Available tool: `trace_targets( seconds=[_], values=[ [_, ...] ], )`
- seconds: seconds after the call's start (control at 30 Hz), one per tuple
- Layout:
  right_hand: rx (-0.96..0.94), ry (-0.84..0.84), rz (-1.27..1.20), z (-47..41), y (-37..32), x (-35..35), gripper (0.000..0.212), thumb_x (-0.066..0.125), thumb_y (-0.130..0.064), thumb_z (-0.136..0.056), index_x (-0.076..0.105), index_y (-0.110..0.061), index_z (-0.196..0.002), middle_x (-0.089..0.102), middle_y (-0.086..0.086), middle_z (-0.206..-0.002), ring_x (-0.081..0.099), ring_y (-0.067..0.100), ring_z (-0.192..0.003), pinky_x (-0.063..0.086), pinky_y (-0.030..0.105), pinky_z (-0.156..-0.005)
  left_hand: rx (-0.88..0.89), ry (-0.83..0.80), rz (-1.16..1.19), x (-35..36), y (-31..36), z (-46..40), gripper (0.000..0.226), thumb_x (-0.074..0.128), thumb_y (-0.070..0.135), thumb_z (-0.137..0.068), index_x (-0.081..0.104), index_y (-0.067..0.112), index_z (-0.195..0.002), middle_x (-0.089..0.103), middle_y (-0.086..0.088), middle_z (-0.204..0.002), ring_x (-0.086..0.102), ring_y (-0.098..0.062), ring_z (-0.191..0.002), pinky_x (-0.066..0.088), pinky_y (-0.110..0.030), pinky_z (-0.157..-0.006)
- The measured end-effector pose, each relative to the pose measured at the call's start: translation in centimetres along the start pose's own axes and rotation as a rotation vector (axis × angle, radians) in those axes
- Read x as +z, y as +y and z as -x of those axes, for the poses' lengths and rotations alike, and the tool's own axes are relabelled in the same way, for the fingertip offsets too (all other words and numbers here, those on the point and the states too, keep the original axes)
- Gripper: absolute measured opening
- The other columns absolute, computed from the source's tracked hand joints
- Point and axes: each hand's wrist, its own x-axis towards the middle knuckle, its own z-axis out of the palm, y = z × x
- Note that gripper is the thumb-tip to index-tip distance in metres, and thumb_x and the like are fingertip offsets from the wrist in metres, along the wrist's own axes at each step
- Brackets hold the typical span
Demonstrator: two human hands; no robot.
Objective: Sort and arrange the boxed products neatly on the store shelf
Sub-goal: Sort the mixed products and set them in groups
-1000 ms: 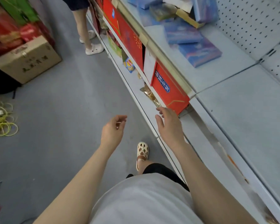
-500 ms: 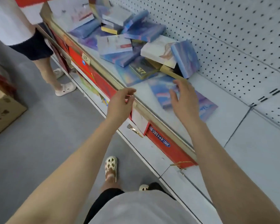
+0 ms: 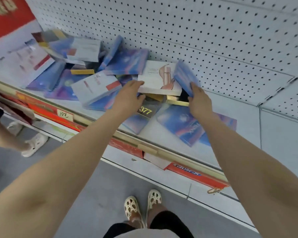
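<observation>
The dark box (image 3: 145, 109) just below the white box (image 3: 159, 81) bears "377" in yellow digits. Left of it, a handwritten price tag (image 3: 64, 114) on the shelf edge (image 3: 127, 137) reads "10" and one more character. Other print is too blurred to read.
</observation>
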Motion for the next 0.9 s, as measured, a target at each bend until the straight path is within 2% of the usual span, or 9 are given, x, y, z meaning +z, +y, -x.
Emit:
trace_targets(
  seconds=[0.17,0.27,0.37,0.47,0.53,0.6,0.67,0.8,0.9],
  values=[
    [0.016,0.165,-0.076,3.1,0.4,0.2,0.054,0.045,0.003,-0.094,0.044,-0.011,-0.146,0.052,0.019,-0.137,0.049,0.04,-0.12,0.04,0.041,-0.099,0.098,-0.088,-0.075,1.9,-0.4,-4.0,0.056,0.054,0.019,-0.096,0.036,0.014,-0.149,0.034,-0.008,-0.155,0.03,-0.025,-0.143,0.025,-0.036,-0.116],
    [0.05,0.206,-0.095,6.3,1.2,0.0,0.05,0.051,0.002,-0.094,0.051,-0.011,-0.142,0.05,0.02,-0.138,0.042,0.039,-0.127,0.035,0.04,-0.107,0.179,-0.141,-0.22,3.5,-0.1,-5.2,0.056,0.051,0.021,-0.097,0.033,0.012,-0.149,0.03,-0.011,-0.157,0.026,-0.028,-0.144,0.022,-0.041,-0.115],
    [0.075,0.294,-0.107,8.6,1.5,0.0,0.048,0.054,0.011,-0.087,0.061,-0.005,-0.132,0.055,0.025,-0.13,0.045,0.044,-0.124,0.034,0.041,-0.107,0.191,-0.154,-0.386,4.9,0.1,-4.9,0.056,0.046,0.026,-0.097,0.03,0.012,-0.149,0.025,-0.013,-0.158,0.021,-0.032,-0.145,0.017,-0.049,-0.115],
    [0.102,0.289,-0.178,8.7,1.6,-0.5,0.053,0.052,0.017,-0.073,0.067,-0.003,-0.12,0.061,0.022,-0.121,0.051,0.043,-0.116,0.04,0.044,-0.103,0.193,-0.147,-0.43,5.7,0.2,-3.8,0.061,0.047,0.026,-0.094,0.026,0.013,-0.151,0.021,-0.013,-0.159,0.018,-0.032,-0.146,0.016,-0.049,-0.115],
    [0.092,0.264,-0.202,7.9,1.7,-1.1,0.048,0.055,0.011,-0.072,0.068,-0.006,-0.115,0.064,0.017,-0.118,0.055,0.04,-0.111,0.042,0.045,-0.1,0.199,-0.146,-0.426,5.9,0.4,-2.8,0.061,0.043,0.031,-0.095,0.026,0.013,-0.151,0.022,-0.013,-0.16,0.018,-0.032,-0.147,0.017,-0.049,-0.117],
    [0.065,0.197,-0.158,7.0,1.8,-1.5,0.041,0.064,-0.004,-0.079,0.065,-0.011,-0.119,0.064,0.012,-0.12,0.053,0.037,-0.11,0.04,0.041,-0.099,0.189,-0.131,-0.417,5.8,0.9,-1.5,0.061,0.033,0.04,-0.094,0.03,0.015,-0.15,0.026,-0.011,-0.159,0.022,-0.031,-0.146,0.017,-0.049,-0.117],
    [0.058,0.099,-0.108,6.0,1.6,-1.3,0.043,0.07,-0.02,-0.084,0.06,-0.015,-0.126,0.061,0.008,-0.121,0.047,0.033,-0.115,0.037,0.037,-0.098,0.191,-0.114,-0.417,5.8,1.2,-0.1,0.06,0.03,0.041,-0.095,0.035,0.017,-0.149,0.031,-0.01,-0.157,0.026,-0.029,-0.144,0.017,-0.048,-0.116],
    [0.096,0.141,-0.061,4.2,1.3,-1.0,0.033,0.066,-0.026,-0.087,0.06,-0.018,-0.119,0.058,0.011,-0.107,0.047,0.033,-0.107,0.04,0.037,-0.088,0.2,-0.007,-0.229,5.7,0.9,1.6,0.043,0.058,0.03,-0.094,0.056,0.013,-0.133,0.047,-0.015,-0.144,0.04,-0.034,-0.135,0.032,-0.046,-0.11],
    [0.083,0.175,0.035,3.1,1.2,-1.4,0.03,0.059,-0.027,-0.091,0.062,-0.013,-0.117,0.059,0.015,-0.105,0.051,0.036,-0.101,0.043,0.041,-0.083,0.011,0.174,-0.045,5.5,0.5,1.6,0.035,0.064,0.03,-0.09,0.06,0.011,-0.119,0.048,-0.018,-0.134,0.043,-0.036,-0.126,0.041,-0.046,-0.103]
  ],
)
